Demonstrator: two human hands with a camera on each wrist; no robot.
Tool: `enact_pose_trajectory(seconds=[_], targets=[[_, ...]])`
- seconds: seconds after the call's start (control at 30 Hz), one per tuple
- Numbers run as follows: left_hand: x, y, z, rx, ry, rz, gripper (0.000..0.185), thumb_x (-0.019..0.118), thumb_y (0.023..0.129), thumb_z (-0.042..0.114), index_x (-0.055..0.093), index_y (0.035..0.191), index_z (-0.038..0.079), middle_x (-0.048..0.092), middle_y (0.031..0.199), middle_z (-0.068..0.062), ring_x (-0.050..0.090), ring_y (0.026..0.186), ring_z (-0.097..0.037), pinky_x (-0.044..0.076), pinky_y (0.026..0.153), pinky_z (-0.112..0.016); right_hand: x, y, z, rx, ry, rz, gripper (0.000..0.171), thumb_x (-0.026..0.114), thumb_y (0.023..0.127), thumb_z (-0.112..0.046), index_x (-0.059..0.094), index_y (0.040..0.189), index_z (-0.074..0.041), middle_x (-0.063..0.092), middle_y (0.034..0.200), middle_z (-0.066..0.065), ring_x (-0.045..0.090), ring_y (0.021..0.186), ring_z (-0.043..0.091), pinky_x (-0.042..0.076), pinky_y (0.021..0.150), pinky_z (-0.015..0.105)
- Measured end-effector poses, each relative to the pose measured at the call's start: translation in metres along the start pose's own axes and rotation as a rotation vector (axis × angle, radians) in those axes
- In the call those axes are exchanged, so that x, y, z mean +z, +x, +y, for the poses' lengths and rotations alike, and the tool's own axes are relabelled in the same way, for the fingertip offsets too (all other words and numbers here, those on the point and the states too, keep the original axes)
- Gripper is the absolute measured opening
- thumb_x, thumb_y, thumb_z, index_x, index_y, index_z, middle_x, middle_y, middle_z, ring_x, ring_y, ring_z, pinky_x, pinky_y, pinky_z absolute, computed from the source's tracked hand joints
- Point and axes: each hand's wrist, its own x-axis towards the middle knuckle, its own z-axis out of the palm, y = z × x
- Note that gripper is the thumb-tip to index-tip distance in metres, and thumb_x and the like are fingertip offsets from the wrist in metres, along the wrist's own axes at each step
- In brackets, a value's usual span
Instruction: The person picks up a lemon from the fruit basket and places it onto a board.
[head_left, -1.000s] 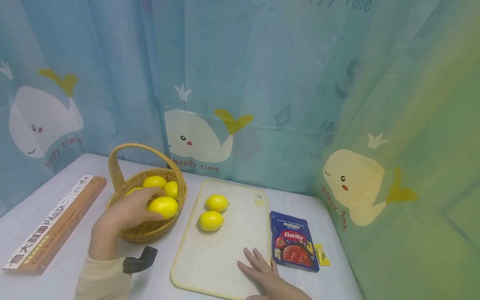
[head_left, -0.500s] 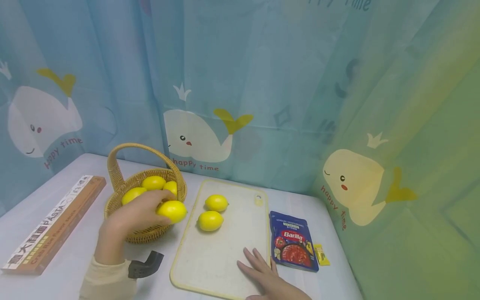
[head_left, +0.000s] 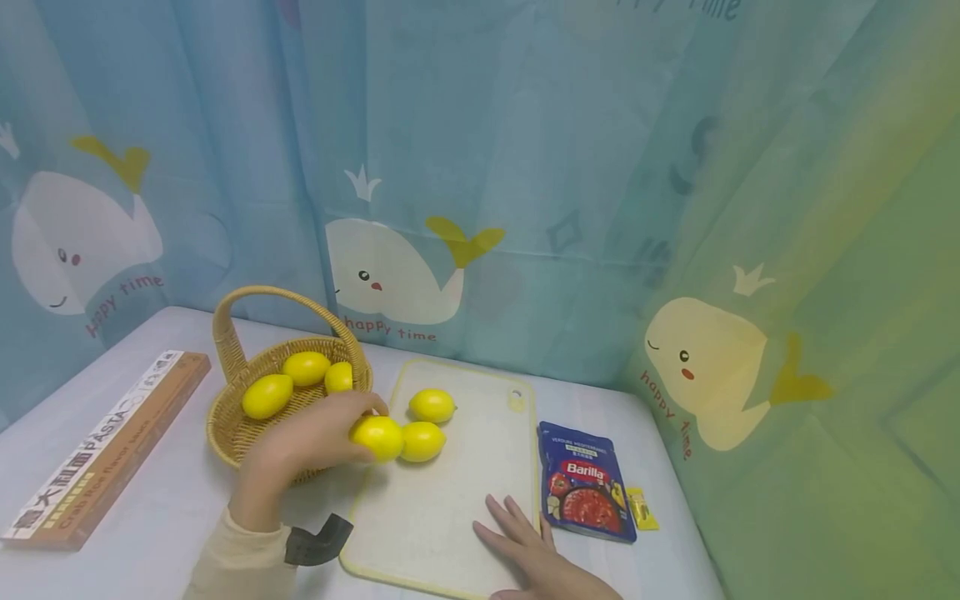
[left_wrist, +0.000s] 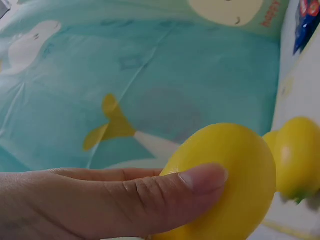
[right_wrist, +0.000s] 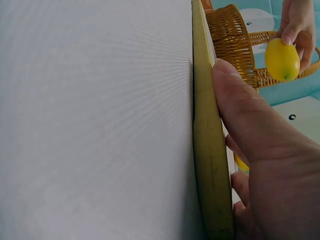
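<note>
Six lemons (head_left: 377,437), one basket (head_left: 225,421), one cutting board (head_left: 450,508), one sauce pouch (head_left: 587,483)

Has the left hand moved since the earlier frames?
Yes. The left hand, gripping a lemon, moved right from the basket to the cutting board.

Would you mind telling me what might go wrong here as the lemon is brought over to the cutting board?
The held lemon in the left hand sits right beside a lemon on the board; a bump might send that round fruit rolling. The right hand only lies flat at the cutting board edge, so the board could slide if knocked.
</note>
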Motion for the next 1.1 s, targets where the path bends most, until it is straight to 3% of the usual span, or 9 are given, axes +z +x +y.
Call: enact_pose_trajectory(seconds=[0.23,0.53,1.1], targets=[[0.017,0.01,0.008,0.045,0.019,-0.052,0.041,0.08,0.071,0.015,0.064,0.109,0.015,0.065,0.108,0.002,0.057,0.103,-0.017,0.047,0.094,-0.041,0.001,0.0,0.001,0.018,0.005,-0.003,0.073,0.06,0.086,-0.05,0.029,0.149,-0.03,0.008,0.16,0.012,-0.002,0.142,0.048,-0.006,0.094,0.083],[0.033,0.018,0.015,0.049,0.01,-0.1,0.041,0.078,0.069,0.007,0.066,0.108,0.01,0.067,0.108,-0.002,0.058,0.103,-0.021,0.046,0.095,-0.043,0.001,0.0,0.001,-0.016,-0.011,0.008,0.073,0.061,0.087,-0.047,0.028,0.15,-0.028,0.008,0.159,0.014,-0.001,0.141,0.049,-0.004,0.094,0.083],[0.047,0.021,0.02,-0.044,0.066,-0.186,0.045,0.083,0.065,0.009,0.068,0.107,0.014,0.067,0.105,-0.001,0.059,0.097,-0.02,0.048,0.093,-0.044,0.003,0.0,0.004,-0.024,-0.03,0.02,0.074,0.061,0.087,-0.048,0.029,0.15,-0.028,0.009,0.159,0.014,0.001,0.141,0.049,-0.003,0.094,0.084]])
